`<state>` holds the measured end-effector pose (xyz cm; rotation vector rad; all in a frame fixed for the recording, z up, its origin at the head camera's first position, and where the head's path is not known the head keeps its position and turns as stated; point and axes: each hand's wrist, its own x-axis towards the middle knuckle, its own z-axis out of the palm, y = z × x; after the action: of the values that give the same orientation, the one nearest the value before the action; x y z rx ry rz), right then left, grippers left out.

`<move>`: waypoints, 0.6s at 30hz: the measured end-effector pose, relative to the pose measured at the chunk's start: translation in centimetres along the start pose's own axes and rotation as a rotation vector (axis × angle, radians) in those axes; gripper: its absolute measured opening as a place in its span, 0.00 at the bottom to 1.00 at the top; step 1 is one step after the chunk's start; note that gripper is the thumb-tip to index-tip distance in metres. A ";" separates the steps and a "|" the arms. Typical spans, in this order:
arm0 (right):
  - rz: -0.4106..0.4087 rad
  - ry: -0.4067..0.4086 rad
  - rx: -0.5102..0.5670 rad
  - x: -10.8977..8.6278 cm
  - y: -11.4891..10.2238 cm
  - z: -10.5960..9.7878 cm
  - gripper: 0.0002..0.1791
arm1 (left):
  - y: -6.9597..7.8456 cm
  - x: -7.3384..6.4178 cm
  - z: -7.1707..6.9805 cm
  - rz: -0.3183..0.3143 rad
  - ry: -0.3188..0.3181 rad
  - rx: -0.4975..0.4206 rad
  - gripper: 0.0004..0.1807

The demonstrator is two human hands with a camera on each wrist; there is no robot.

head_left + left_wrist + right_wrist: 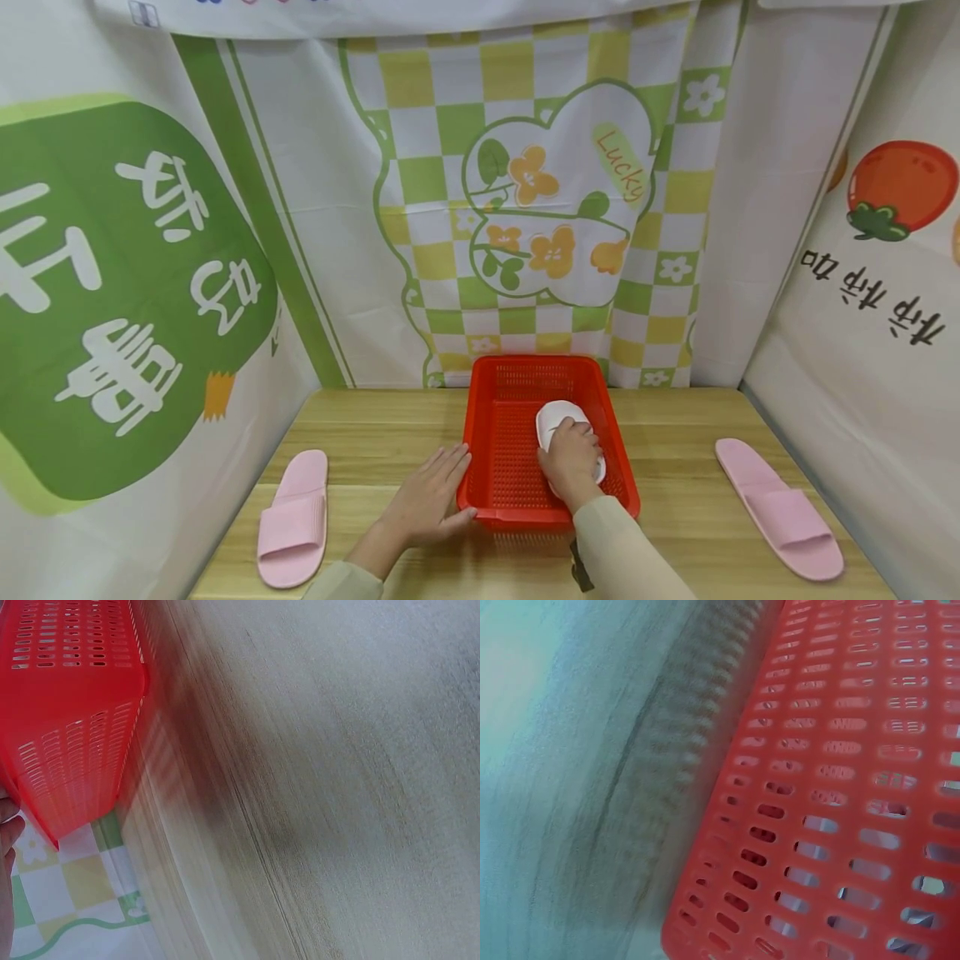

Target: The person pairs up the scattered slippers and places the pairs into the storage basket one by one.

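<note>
Rested the left hand point(426, 500) on the left rim of the red basket point(513, 454), fingers straight, close together; inside, toward the right, gripped the white slipper point(555, 412) with bent right hand point(573, 458) fingers; possibly risked tipping the basket by leaning, or snagging the slipper by dragging

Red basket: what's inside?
The red basket holds a white slipper, right of centre. The right hand covers part of the slipper, which hides the floor beneath.
</note>
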<state>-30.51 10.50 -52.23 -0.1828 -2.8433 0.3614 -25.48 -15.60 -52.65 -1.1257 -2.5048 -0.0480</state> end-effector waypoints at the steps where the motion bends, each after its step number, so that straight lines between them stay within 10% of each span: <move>1: 0.004 -0.004 0.004 0.0 0.0 0.0 0.37 | 0.0 0.0 0.0 -0.001 0.001 0.001 0.42; 18: 0.043 -0.065 -0.025 0.0 -0.5 0.1 0.42 | 0.0 0.0 0.0 0.010 0.019 0.003 0.42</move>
<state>-30.57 9.97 -52.18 -0.2418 -2.9132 0.3475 -25.51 -15.58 -52.61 -1.1314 -2.4816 -0.0521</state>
